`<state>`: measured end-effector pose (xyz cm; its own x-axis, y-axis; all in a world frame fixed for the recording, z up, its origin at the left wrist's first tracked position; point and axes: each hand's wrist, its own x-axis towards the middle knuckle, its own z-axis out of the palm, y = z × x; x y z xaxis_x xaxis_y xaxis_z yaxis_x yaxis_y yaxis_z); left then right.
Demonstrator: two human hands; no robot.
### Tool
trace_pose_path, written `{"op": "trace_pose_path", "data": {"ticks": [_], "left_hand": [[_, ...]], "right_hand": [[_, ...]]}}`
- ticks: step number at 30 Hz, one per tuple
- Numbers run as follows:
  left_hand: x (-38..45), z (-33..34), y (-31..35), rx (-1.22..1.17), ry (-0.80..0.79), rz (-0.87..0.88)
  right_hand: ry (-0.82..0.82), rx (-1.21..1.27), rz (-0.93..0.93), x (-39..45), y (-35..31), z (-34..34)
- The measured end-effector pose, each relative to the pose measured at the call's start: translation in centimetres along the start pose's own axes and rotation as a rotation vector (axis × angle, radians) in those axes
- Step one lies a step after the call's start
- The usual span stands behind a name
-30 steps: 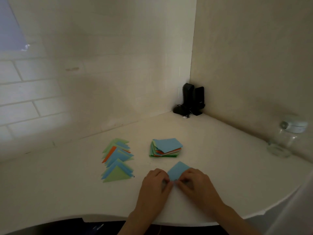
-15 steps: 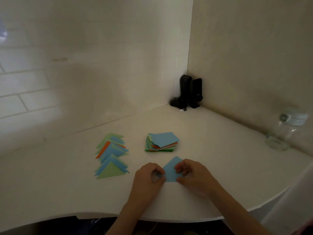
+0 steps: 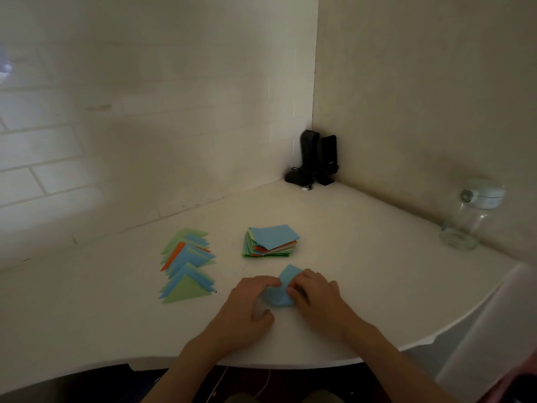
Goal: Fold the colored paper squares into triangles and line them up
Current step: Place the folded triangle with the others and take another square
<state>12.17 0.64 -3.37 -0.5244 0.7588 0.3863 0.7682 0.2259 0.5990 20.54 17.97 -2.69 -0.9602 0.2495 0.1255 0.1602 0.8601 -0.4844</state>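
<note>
A light blue paper square (image 3: pixel 280 289) lies on the white table (image 3: pixel 363 257) between my hands, partly bent over itself. My left hand (image 3: pixel 250 303) holds its left side with curled fingers. My right hand (image 3: pixel 315 295) pinches its right side and covers part of it. Behind them sits a stack of unfolded colored squares (image 3: pixel 271 241) with a blue sheet on top. To the left, folded triangles (image 3: pixel 187 266) in green, blue and orange overlap in a line running toward me.
Two black speakers (image 3: pixel 318 158) stand in the far corner where the walls meet. A clear glass jar (image 3: pixel 470 216) with a pale lid stands at the right by the wall. The table's curved front edge (image 3: pixel 290 365) runs just under my wrists.
Both hands have kept working the blue sheet; its near part has curled up and over between my fingers. The view has shifted slightly.
</note>
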Motion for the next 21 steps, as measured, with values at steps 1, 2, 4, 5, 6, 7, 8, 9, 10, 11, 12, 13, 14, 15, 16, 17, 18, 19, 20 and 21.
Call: {"op": "trace_pose_path", "data": {"ticks": [1,2,4,5,6,7,8,9,10,11,12,13,14,15,16,17,18,19,20,21], "left_hand": [[0.0,0.2,-0.2,0.048,0.025,0.041],[0.1,0.4,-0.4,0.11,0.032,0.082],[0.3,0.8,-0.6,0.21,0.031,0.13],[0.3,0.9,-0.6,0.232,0.045,0.134],[0.3,1.0,-0.6,0.251,0.068,0.14],[0.3,1.0,-0.5,0.273,0.091,0.15],[0.3,1.1,-0.4,0.303,0.103,0.16],[0.3,1.2,-0.4,0.342,0.111,0.17],[0.3,1.3,-0.3,0.38,0.113,0.175],[0.2,1.3,-0.2,0.409,0.113,0.171],[0.2,1.3,0.1,0.427,0.112,0.16],[0.2,1.4,0.3,0.435,0.117,0.146],[0.1,1.4,0.5,0.438,0.122,0.131],[0.1,1.4,0.7,0.435,0.123,0.115],[0.1,1.5,0.8,0.425,0.124,0.101],[0.1,1.5,0.7,0.407,0.126,0.087],[0.2,1.6,0.6,0.384,0.127,0.075],[0.2,1.6,0.4,0.353,0.127,0.063],[0.2,1.6,0.2,0.312,0.126,0.049],[0.1,1.5,0.0,0.26,0.127,0.034]], "right_hand": [[-0.027,0.047,-0.022,0.1,0.1,-0.2],[-0.042,0.092,-0.044,0.2,0.2,-0.4],[-0.036,0.133,-0.092,0.2,0.5,-0.6],[-0.032,0.134,-0.11,0.2,0.6,-0.6],[-0.025,0.13,-0.123,0.1,0.7,-0.5],[-0.002,0.136,-0.141,-0.1,0.8,-0.5],[0.031,0.162,-0.163,-0.3,0.9,-0.5],[0.069,0.2,-0.189,-0.5,1.0,-0.5],[0.105,0.235,-0.209,-0.8,1.1,-0.6],[0.132,0.265,-0.217,-1.1,1.3,-0.8],[0.145,0.286,-0.223,-1.4,1.6,-1.0],[0.151,0.287,-0.24,-1.7,1.9,-1.1],[0.148,0.266,-0.266,-1.9,2.3,-1.1],[0.136,0.23,-0.294,-2.1,2.6,-1.1],[0.12,0.189,-0.308,-2.2,2.8,-0.9],[0.111,0.157,-0.309,-2.3,2.9,-0.7],[0.115,0.139,-0.305,-2.3,2.9,-0.4],[0.133,0.125,-0.303,-2.3,2.9,-0.1],[0.157,0.104,-0.303,-2.3,2.7,0.2],[0.182,0.08,-0.3,-2.2,2.5,0.5]]}}
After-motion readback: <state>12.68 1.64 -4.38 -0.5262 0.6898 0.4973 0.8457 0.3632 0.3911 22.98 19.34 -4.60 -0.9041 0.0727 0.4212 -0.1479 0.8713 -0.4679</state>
